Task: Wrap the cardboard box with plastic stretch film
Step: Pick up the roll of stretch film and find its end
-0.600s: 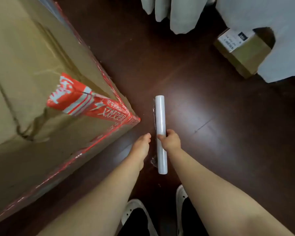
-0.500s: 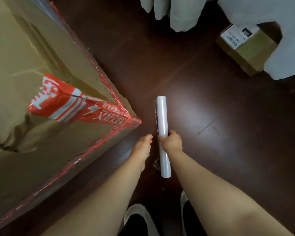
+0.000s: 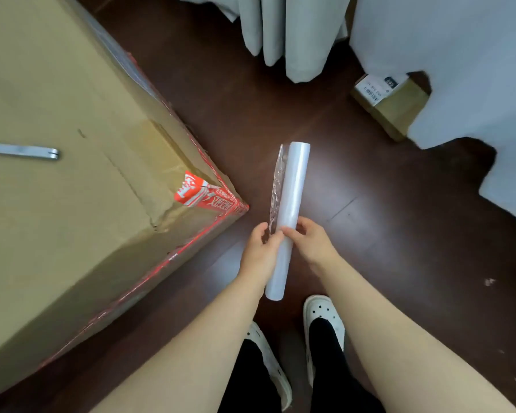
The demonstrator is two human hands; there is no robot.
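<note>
Stretch film roll (image 3: 289,216): a slim, pale, glossy tube is held in the air above the dark wooden floor (image 3: 385,234), tilted slightly, its far end up and a little right
Loose film edge (image 3: 276,189): a crinkled clear strip is seen lifted off the roll's left side, from the far end down to the fingers
Left hand (image 3: 261,251): the loose film edge is pinched between thumb and fingertips, low on the roll's left side
Right hand (image 3: 315,241): the roll is gripped around its middle from the right, fingers curled over it
Cardboard box (image 3: 72,189): a large brown carton is stood at left, its edges lined with red printed tape (image 3: 204,196); its near corner is pointed at the roll, close but apart from it
Box top: a grey metal strip (image 3: 21,151) is laid flat on it, well back from the corner
Open room: bare floor is left between the box corner and a small labelled carton (image 3: 390,102) far right
Far edge: pale curtains (image 3: 289,34) are hung down to the floor
Below: white perforated shoes (image 3: 322,311) are planted just under the roll
</note>
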